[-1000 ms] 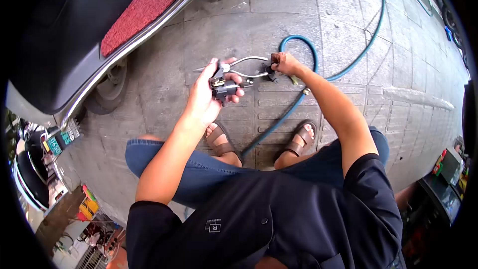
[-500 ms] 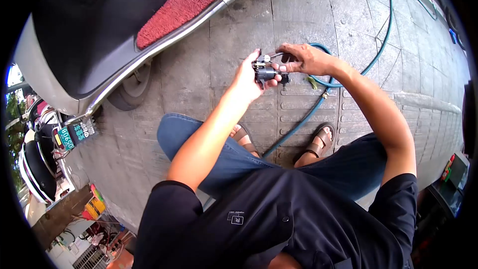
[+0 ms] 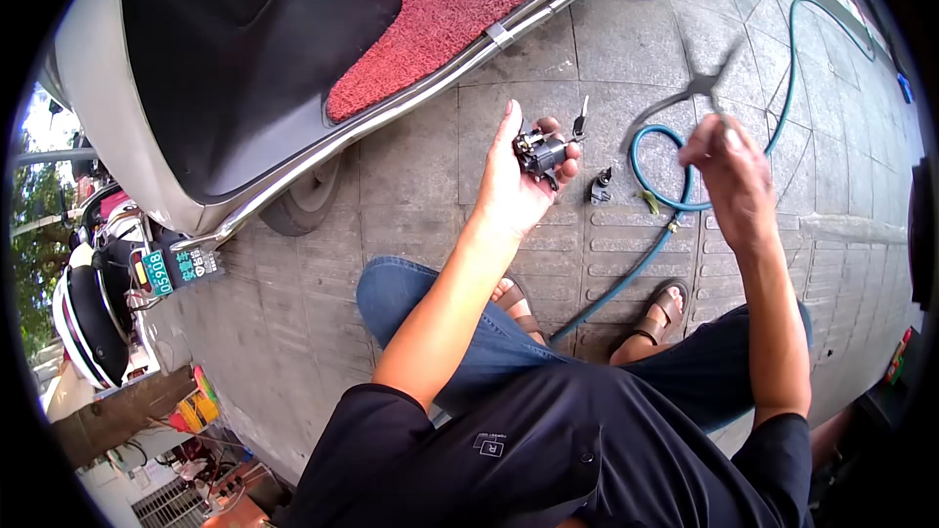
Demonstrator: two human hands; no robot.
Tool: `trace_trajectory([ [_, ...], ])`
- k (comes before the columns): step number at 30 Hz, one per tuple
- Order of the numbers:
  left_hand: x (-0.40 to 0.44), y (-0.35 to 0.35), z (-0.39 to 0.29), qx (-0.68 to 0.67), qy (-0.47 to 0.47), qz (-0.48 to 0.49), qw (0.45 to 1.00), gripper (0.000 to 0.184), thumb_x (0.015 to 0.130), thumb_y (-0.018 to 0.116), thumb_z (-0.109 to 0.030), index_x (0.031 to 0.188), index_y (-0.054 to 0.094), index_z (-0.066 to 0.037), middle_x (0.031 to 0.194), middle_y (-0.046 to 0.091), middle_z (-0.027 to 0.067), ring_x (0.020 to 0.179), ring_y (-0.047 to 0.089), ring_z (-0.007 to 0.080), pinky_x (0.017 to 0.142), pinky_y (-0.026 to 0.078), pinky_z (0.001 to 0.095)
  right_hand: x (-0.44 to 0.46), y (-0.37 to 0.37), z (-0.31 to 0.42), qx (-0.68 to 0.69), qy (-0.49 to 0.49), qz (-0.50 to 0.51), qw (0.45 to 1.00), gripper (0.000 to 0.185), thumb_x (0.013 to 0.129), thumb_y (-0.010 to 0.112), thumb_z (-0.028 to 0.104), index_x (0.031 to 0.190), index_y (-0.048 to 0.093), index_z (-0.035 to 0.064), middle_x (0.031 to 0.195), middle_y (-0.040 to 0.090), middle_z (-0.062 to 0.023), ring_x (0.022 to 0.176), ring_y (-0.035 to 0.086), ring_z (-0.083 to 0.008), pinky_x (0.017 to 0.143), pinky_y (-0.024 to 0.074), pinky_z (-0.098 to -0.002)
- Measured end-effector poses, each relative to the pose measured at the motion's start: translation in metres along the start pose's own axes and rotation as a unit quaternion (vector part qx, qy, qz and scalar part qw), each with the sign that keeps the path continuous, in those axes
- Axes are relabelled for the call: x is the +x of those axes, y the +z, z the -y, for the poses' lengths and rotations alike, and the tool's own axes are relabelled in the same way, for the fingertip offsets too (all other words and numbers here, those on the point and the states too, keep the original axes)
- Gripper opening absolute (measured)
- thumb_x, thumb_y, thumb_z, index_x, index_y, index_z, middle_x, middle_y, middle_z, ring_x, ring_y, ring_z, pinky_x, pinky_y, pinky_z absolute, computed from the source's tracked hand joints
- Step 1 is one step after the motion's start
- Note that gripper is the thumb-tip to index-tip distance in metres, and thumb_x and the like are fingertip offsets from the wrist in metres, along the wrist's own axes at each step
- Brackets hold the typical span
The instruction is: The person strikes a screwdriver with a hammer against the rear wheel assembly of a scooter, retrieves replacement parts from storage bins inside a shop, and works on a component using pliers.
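Observation:
My left hand [image 3: 523, 181], palm up, is closed around a black part that looks like an ignition lock [image 3: 544, 154], with small metal pieces on its near-thumb side. Just beyond the fingertips a key [image 3: 580, 125] with a black head shows; whether it touches the part I cannot tell. Blurred by motion, my right hand [image 3: 732, 171] grips a dark tool that looks like pliers [image 3: 702, 85], its arms spread apart over the paving. Between the hands, a small black lock-like piece [image 3: 601, 186] lies on the ground.
A scooter with a red footboard mat [image 3: 440, 15] stands at upper left. A teal hose [image 3: 626, 269] loops across the paving between my sandalled feet. Near the hose lies a small leaf [image 3: 649, 201]. Another scooter [image 3: 93, 323] is parked at far left.
My right hand has moved away from the lock part to the right and now holds the pliers-like tool. The small black piece on the ground and the key have come into sight.

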State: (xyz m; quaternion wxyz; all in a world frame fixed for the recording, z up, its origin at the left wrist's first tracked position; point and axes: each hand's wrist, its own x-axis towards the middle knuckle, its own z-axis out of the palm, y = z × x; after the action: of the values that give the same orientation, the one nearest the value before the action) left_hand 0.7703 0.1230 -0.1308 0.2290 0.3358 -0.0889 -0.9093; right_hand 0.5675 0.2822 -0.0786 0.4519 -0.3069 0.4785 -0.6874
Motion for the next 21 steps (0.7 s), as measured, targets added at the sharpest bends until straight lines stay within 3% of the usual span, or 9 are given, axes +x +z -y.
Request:
trace_trajectory([
  [3,0.002,-0.012,-0.009,-0.061,0.004,-0.019,0.998,0.05,0.089,0.057,-0.052,0.079,0.056,-0.002,0.088,0.06,0.0167,0.086,0.063,0.0305,0.07,0.059,0.0365,0.001,-0.008,0.012,-0.032,-0.086,0.011,0.996,0.034,0.1,0.044,0.034,0.084,0.054,0.0051,0.082,0.051,-0.0056,0.075,0.046,-0.0136,0.079,0.0394,-0.0296],
  [6,-0.004,-0.001,-0.015,-0.099,0.045,-0.054,0.993,0.05,0.092,0.056,-0.046,0.076,0.052,0.001,0.096,0.059,0.0249,0.092,0.062,0.0345,0.077,0.059,0.0397,0.003,0.003,0.024,-0.244,-0.092,-0.069,0.963,0.042,0.1,0.044,0.038,0.086,0.06,0.0015,0.093,0.057,-0.0054,0.073,0.041,-0.0109,0.075,0.0384,-0.0269],
  [7,-0.007,0.003,-0.016,-0.098,0.049,-0.055,0.992,0.05,0.092,0.056,-0.046,0.076,0.052,0.001,0.096,0.059,0.0249,0.092,0.062,0.0345,0.077,0.059,0.0397,0.005,0.01,0.024,-0.263,-0.083,-0.107,0.955,0.044,0.099,0.046,0.038,0.089,0.063,-0.0007,0.106,0.057,-0.01,0.084,0.05,-0.0142,0.082,0.0412,-0.0297],
  [9,-0.012,0.009,-0.018,-0.08,0.057,-0.035,0.995,0.045,0.093,0.055,-0.041,0.078,0.052,0.001,0.095,0.059,0.0239,0.093,0.062,0.035,0.078,0.059,0.0404,0.008,-0.001,0.012,-0.354,-0.174,-0.052,0.917,0.044,0.098,0.048,0.038,0.092,0.064,-0.0017,0.119,0.053,-0.0156,0.102,0.054,-0.0206,0.091,0.0419,-0.0349],
  [10,-0.011,0.008,-0.019,-0.08,0.061,-0.033,0.994,0.045,0.093,0.055,-0.041,0.078,0.052,0.001,0.095,0.059,0.0239,0.093,0.062,0.035,0.078,0.059,0.0404,0.007,-0.008,0.014,-0.359,-0.138,-0.008,0.923,0.045,0.097,0.049,0.039,0.092,0.064,-0.0029,0.13,0.047,-0.0197,0.118,0.05,-0.0266,0.099,0.039,-0.0408],
  [13,-0.009,0.002,-0.016,-0.087,0.054,-0.018,0.995,0.042,0.093,0.054,-0.038,0.08,0.052,0.002,0.096,0.059,0.0234,0.095,0.061,0.0356,0.08,0.058,0.0413,0.006,-0.001,0.004,-0.269,-0.157,0.017,0.95,0.044,0.097,0.048,0.038,0.104,0.061,-0.0042,0.134,0.047,-0.0191,0.123,0.047,-0.0278,0.106,0.0322,-0.0451],
  [14,-0.009,0.003,-0.013,-0.088,0.061,-0.027,0.994,0.041,0.093,0.055,-0.037,0.081,0.053,0.002,0.096,0.059,0.0229,0.096,0.061,0.0356,0.081,0.058,0.0417,0.006,0.007,0.002,-0.22,-0.163,0.024,0.962,0.045,0.097,0.048,0.035,0.115,0.054,-0.0058,0.129,0.051,-0.0173,0.12,0.048,-0.0261,0.107,0.0303,-0.044],
  [16,-0.007,0.006,-0.01,-0.084,0.064,-0.034,0.994,0.04,0.093,0.056,-0.036,0.081,0.053,0.002,0.096,0.059,0.0225,0.096,0.061,0.0356,0.082,0.057,0.0422,0.002,0.004,-0.001,-0.195,-0.103,0.092,0.971,0.043,0.098,0.048,0.032,0.119,0.051,-0.0055,0.12,0.055,-0.0126,0.11,0.053,-0.022,0.102,0.0339,-0.0385],
  [21,-0.001,0.012,-0.002,-0.104,0.07,-0.059,0.99,0.036,0.093,0.057,-0.032,0.082,0.053,0.002,0.095,0.059,0.0221,0.098,0.06,0.0357,0.087,0.056,0.0444,-0.01,0.024,-0.018,-0.237,-0.021,0.151,0.959,0.03,0.095,0.055,0.025,0.096,0.059,-0.0042,0.096,0.054,-0.011,0.086,0.055,-0.021,0.078,0.0438,-0.0312],
])
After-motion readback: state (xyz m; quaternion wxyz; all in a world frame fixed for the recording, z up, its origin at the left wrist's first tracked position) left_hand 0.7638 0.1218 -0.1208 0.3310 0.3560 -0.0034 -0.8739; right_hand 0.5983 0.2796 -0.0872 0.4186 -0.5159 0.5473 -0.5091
